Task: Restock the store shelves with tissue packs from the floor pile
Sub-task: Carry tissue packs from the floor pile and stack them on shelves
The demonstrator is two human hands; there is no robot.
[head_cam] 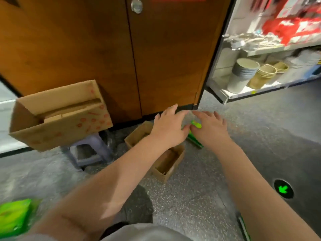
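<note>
Left arm: bare forearm stretched forward and down, angled toward the middle.
Left hand (pixel 169 126): palm down, fingers straight and spread.
Right arm: bare forearm reaching forward alongside it.
Right hand (pixel 211 126): palm down, fingers extended and splayed.
Hands together: thumbs nearly touching, side by side.

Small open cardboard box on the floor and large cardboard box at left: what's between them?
Head view: a purple plastic stool stands between small box and large box, on speckled floor.
</note>
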